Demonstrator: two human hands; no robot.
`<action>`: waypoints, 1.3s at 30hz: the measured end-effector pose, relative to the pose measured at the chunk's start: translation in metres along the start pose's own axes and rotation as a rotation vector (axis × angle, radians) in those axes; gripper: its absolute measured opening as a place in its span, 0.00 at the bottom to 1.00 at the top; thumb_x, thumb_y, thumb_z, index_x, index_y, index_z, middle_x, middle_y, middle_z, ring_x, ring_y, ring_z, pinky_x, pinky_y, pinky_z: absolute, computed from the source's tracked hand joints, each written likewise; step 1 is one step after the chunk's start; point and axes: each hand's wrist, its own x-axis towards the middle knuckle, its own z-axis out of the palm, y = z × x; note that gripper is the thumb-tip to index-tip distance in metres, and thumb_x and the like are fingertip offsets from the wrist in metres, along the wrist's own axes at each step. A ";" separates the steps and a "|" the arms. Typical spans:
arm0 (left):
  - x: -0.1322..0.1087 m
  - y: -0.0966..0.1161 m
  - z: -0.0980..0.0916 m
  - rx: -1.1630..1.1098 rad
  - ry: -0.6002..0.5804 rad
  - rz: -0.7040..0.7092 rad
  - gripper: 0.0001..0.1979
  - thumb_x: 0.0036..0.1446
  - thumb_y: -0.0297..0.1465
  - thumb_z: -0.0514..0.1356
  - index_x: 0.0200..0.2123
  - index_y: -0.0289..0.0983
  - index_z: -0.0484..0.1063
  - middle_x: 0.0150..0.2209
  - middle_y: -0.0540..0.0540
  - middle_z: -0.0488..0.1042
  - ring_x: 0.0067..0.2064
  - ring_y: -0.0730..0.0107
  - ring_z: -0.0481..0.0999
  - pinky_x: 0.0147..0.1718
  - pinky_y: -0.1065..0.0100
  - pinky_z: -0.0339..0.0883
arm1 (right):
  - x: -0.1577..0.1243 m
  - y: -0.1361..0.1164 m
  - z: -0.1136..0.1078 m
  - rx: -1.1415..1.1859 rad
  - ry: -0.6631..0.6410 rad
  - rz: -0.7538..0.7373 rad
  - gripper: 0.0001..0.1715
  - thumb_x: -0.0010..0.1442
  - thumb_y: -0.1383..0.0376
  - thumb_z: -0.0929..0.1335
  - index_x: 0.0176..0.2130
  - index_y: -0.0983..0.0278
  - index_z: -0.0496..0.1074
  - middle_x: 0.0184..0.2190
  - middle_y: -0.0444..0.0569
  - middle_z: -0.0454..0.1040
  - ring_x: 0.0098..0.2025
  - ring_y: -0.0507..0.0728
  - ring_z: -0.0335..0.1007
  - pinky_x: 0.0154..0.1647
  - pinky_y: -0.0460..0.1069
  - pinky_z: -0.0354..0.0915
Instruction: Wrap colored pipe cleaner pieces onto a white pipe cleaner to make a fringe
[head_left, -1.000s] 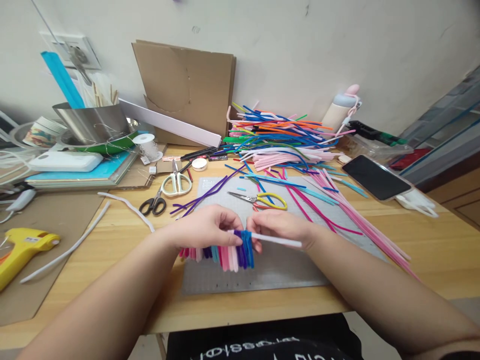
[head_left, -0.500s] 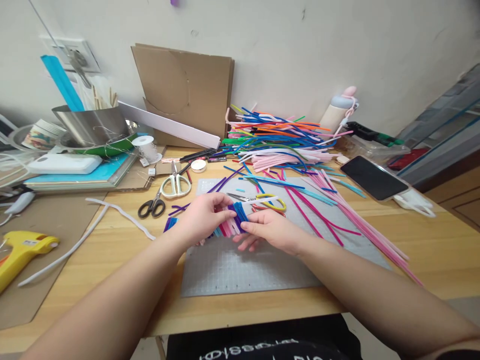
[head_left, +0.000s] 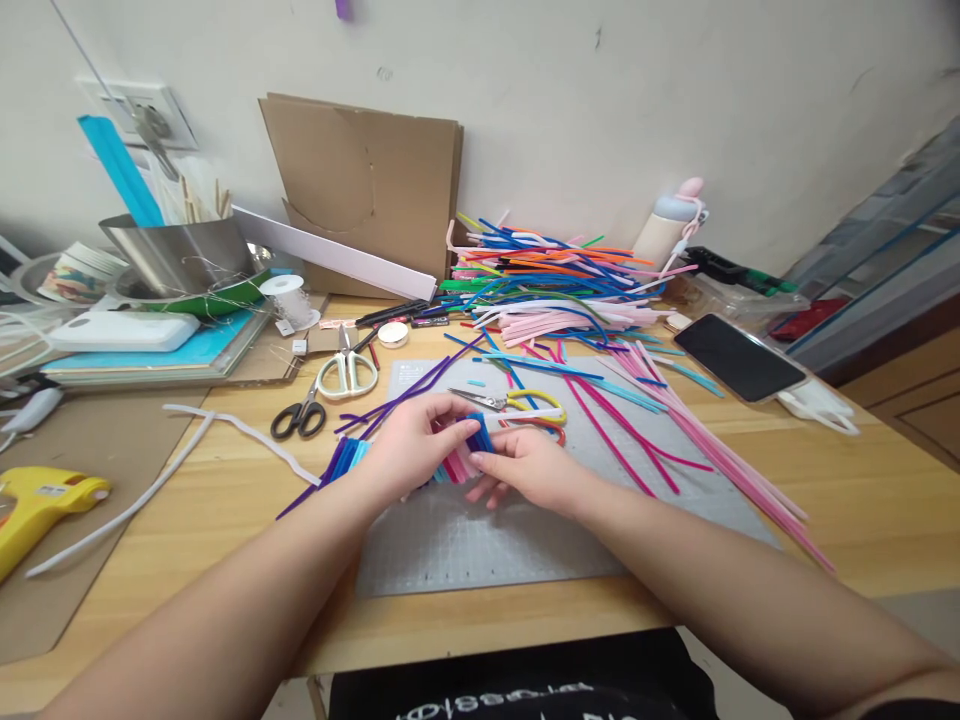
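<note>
Both hands hold a banded strip of pipe cleaners (head_left: 456,466) in purple, blue, light blue and pink over the cutting mat (head_left: 480,555). My left hand (head_left: 420,440) pinches it from above with thumb and fingers, hiding its middle. At the strip's right end, my right hand (head_left: 525,465) grips the blue part between thumb and forefinger, its other fingers curled below. A white stem (head_left: 525,414) sticks out to the right from that end. Just beyond the hands lie scissors with yellow and red handles (head_left: 517,400).
A heap of coloured pipe cleaners (head_left: 555,280) lies against the wall, with loose pink stems (head_left: 720,460) on the right. White scissors (head_left: 346,370), black scissors (head_left: 300,415) and a yellow glue gun (head_left: 52,505) lie left. A phone (head_left: 739,357) rests at right.
The strip has shifted slightly in the hands, and more of its left end, with a purple stem poking out, now shows beside my left wrist. The view has moved a little.
</note>
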 end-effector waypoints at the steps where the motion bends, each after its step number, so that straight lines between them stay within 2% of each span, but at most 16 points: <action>1: 0.000 0.002 0.000 0.006 -0.008 -0.020 0.12 0.52 0.37 0.55 0.35 0.36 0.71 0.30 0.49 0.74 0.27 0.75 0.70 0.24 0.75 0.64 | -0.001 0.000 0.000 -0.035 -0.016 -0.001 0.14 0.54 0.58 0.65 0.30 0.68 0.67 0.26 0.49 0.73 0.28 0.54 0.74 0.22 0.45 0.67; 5: -0.001 0.006 -0.002 0.022 -0.014 -0.051 0.12 0.52 0.38 0.54 0.31 0.36 0.70 0.25 0.51 0.72 0.23 0.76 0.68 0.20 0.75 0.62 | -0.008 -0.012 -0.014 -0.390 -0.036 -0.118 0.19 0.56 0.53 0.62 0.33 0.67 0.69 0.24 0.48 0.73 0.25 0.53 0.71 0.20 0.44 0.62; 7: 0.000 0.004 -0.004 0.030 0.010 -0.041 0.13 0.52 0.39 0.54 0.31 0.35 0.70 0.26 0.51 0.72 0.24 0.75 0.68 0.22 0.75 0.62 | -0.010 -0.022 -0.033 -0.557 -0.045 -0.206 0.17 0.57 0.55 0.62 0.33 0.66 0.72 0.25 0.47 0.74 0.25 0.52 0.70 0.25 0.45 0.62; 8: 0.000 0.003 -0.004 0.035 0.026 -0.037 0.13 0.51 0.40 0.54 0.31 0.35 0.70 0.27 0.50 0.72 0.26 0.74 0.69 0.23 0.74 0.63 | -0.010 -0.026 -0.045 -0.576 -0.042 -0.214 0.16 0.57 0.57 0.62 0.36 0.65 0.72 0.28 0.47 0.75 0.25 0.51 0.70 0.26 0.45 0.62; 9: 0.001 0.001 -0.005 0.040 0.041 -0.036 0.13 0.51 0.40 0.54 0.31 0.36 0.70 0.28 0.50 0.73 0.27 0.73 0.70 0.25 0.73 0.63 | -0.008 -0.029 -0.060 -0.590 0.022 -0.206 0.16 0.57 0.58 0.62 0.37 0.66 0.72 0.30 0.48 0.75 0.24 0.50 0.69 0.25 0.45 0.62; 10: 0.002 -0.001 -0.006 0.044 0.053 -0.040 0.14 0.51 0.40 0.54 0.31 0.36 0.70 0.28 0.49 0.73 0.27 0.73 0.70 0.26 0.72 0.63 | -0.005 -0.030 -0.075 -0.621 0.148 -0.203 0.16 0.57 0.59 0.61 0.38 0.66 0.72 0.30 0.49 0.75 0.24 0.51 0.69 0.25 0.45 0.62; 12: 0.004 -0.005 -0.006 0.047 0.067 -0.050 0.14 0.51 0.41 0.54 0.33 0.36 0.70 0.30 0.49 0.74 0.28 0.72 0.70 0.28 0.72 0.64 | 0.004 -0.027 -0.106 -0.744 0.518 -0.244 0.17 0.58 0.61 0.59 0.39 0.67 0.71 0.29 0.50 0.75 0.26 0.52 0.69 0.28 0.47 0.62; 13: 0.005 -0.006 -0.006 0.045 0.075 -0.054 0.14 0.51 0.41 0.54 0.33 0.36 0.70 0.30 0.49 0.74 0.28 0.72 0.71 0.28 0.71 0.64 | 0.010 -0.023 -0.119 -0.853 0.706 -0.296 0.16 0.57 0.64 0.60 0.41 0.67 0.71 0.32 0.51 0.75 0.30 0.54 0.70 0.32 0.47 0.62; 14: 0.005 -0.008 -0.006 0.040 0.078 -0.054 0.14 0.51 0.41 0.55 0.33 0.36 0.70 0.31 0.49 0.74 0.29 0.72 0.71 0.29 0.71 0.64 | 0.016 -0.018 -0.130 -0.983 0.841 -0.338 0.15 0.56 0.66 0.61 0.41 0.67 0.71 0.36 0.52 0.75 0.36 0.55 0.70 0.36 0.49 0.62; 15: 0.006 -0.009 -0.006 0.034 0.079 -0.053 0.15 0.51 0.41 0.55 0.33 0.36 0.70 0.31 0.49 0.74 0.29 0.72 0.71 0.29 0.71 0.64 | 0.022 -0.013 -0.139 -1.025 0.868 -0.342 0.15 0.55 0.66 0.62 0.41 0.67 0.71 0.39 0.54 0.74 0.39 0.57 0.68 0.39 0.50 0.61; 18: 0.008 -0.011 -0.003 0.025 0.054 -0.049 0.15 0.51 0.41 0.54 0.33 0.35 0.70 0.30 0.48 0.73 0.30 0.72 0.70 0.29 0.71 0.64 | 0.037 -0.001 -0.148 -1.084 0.886 -0.340 0.13 0.55 0.66 0.62 0.38 0.67 0.73 0.37 0.54 0.73 0.39 0.58 0.66 0.41 0.51 0.58; 22: 0.006 -0.009 0.001 0.106 0.017 -0.022 0.15 0.51 0.42 0.54 0.32 0.36 0.71 0.29 0.49 0.73 0.30 0.71 0.70 0.30 0.70 0.63 | 0.047 0.005 -0.141 -1.156 0.918 -0.322 0.12 0.54 0.63 0.64 0.37 0.63 0.73 0.38 0.54 0.72 0.44 0.62 0.61 0.43 0.54 0.52; 26: 0.004 -0.005 0.002 0.152 -0.007 0.001 0.14 0.52 0.40 0.53 0.31 0.36 0.71 0.30 0.49 0.74 0.31 0.71 0.70 0.32 0.71 0.63 | 0.050 0.007 -0.138 -1.197 0.915 -0.304 0.08 0.53 0.64 0.64 0.31 0.63 0.72 0.33 0.52 0.72 0.41 0.61 0.61 0.41 0.53 0.49; 33: 0.005 -0.007 0.003 0.140 -0.016 0.013 0.13 0.52 0.40 0.53 0.31 0.36 0.70 0.30 0.49 0.74 0.31 0.70 0.70 0.32 0.70 0.63 | 0.053 0.010 -0.141 -1.196 0.905 -0.317 0.08 0.54 0.65 0.62 0.33 0.64 0.69 0.29 0.50 0.73 0.36 0.58 0.62 0.38 0.52 0.47; 39: 0.005 -0.010 0.004 0.133 0.003 0.021 0.13 0.51 0.40 0.54 0.30 0.37 0.71 0.29 0.50 0.74 0.30 0.70 0.71 0.31 0.70 0.63 | 0.055 0.011 -0.138 -1.181 0.892 -0.401 0.06 0.54 0.66 0.63 0.31 0.63 0.69 0.32 0.49 0.73 0.39 0.59 0.62 0.40 0.53 0.47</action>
